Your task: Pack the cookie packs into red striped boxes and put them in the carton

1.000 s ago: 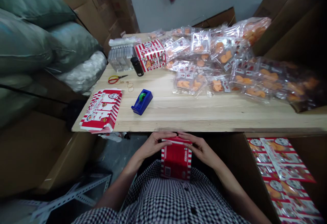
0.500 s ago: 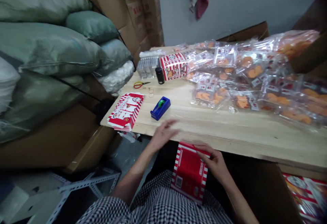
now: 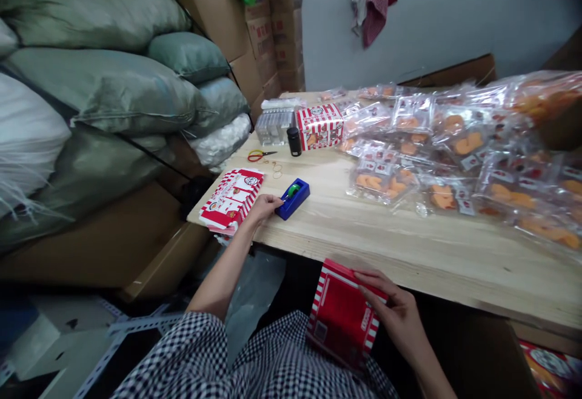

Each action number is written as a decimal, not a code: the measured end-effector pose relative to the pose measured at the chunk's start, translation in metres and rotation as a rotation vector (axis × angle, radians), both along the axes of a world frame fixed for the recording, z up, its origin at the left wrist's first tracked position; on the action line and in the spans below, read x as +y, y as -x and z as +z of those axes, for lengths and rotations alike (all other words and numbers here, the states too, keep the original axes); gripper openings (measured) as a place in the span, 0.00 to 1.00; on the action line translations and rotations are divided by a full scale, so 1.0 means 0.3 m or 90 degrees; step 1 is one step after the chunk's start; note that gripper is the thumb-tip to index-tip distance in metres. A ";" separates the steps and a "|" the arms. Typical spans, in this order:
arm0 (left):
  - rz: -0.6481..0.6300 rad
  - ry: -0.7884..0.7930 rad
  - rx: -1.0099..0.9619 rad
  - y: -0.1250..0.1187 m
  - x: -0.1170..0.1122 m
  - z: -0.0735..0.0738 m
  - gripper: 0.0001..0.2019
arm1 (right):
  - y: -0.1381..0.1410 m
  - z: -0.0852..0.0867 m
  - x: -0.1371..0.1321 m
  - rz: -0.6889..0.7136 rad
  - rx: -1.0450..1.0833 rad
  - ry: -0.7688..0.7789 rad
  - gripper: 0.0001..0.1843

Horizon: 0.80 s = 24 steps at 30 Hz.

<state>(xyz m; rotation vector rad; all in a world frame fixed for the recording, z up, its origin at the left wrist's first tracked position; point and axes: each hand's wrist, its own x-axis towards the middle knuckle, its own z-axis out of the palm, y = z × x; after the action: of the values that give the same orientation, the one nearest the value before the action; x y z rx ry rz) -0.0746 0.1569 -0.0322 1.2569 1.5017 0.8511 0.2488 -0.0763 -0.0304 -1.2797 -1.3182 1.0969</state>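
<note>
My left hand (image 3: 267, 207) is at the near end of a blue tape dispenser (image 3: 293, 200), thumb and fingers pinched at its cutting edge on the tape; the thin tape end itself hardly shows. A green-centred roll (image 3: 293, 190) sits in the dispenser. My right hand (image 3: 393, 305) grips the upper right edge of a red cardboard box (image 3: 343, 314) with white stripes and a barcode panel. The box rests tilted over my lap, below the table edge. Left of the dispenser lies a stack of flat red-and-white printed cartons (image 3: 234, 197).
Red-handled scissors (image 3: 257, 155), a black bottle (image 3: 294, 142), clear plastic cases (image 3: 275, 126) and a striped box (image 3: 321, 126) stand at the table's back left. Clear bags with orange pieces (image 3: 386, 181) cover the right side. Stuffed sacks (image 3: 113, 83) are piled left.
My left hand has moved left and forward from the table edge to the tape dispenser, its fingers closing there. My right hand still holds the red box. The view has shifted slightly.
</note>
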 end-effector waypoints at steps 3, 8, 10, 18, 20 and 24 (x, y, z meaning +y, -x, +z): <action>0.029 0.028 -0.047 0.001 0.003 -0.007 0.17 | -0.033 0.080 -0.001 -0.024 -0.024 -0.054 0.11; 0.039 0.024 -0.147 0.017 -0.017 0.018 0.20 | -0.042 0.202 0.050 -0.170 -0.048 -0.197 0.12; 0.036 0.010 -0.184 0.027 -0.040 0.021 0.20 | -0.025 0.215 0.090 -0.217 -0.052 -0.249 0.12; 0.104 -0.075 -0.144 0.040 -0.135 -0.088 0.16 | 0.036 0.146 0.185 -0.189 -0.170 -0.325 0.15; 0.137 -0.100 -0.095 0.040 -0.151 -0.097 0.13 | 0.048 0.147 0.174 -0.172 -0.196 -0.318 0.16; 0.164 -0.139 -0.035 -0.022 -0.231 -0.023 0.10 | 0.090 0.153 0.140 -0.153 -0.214 -0.324 0.16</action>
<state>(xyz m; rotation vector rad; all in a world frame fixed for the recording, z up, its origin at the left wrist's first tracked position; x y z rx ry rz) -0.0680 0.0877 -0.0392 1.1991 1.5801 1.2362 0.2219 -0.0343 0.0157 -1.2187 -1.5182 0.3491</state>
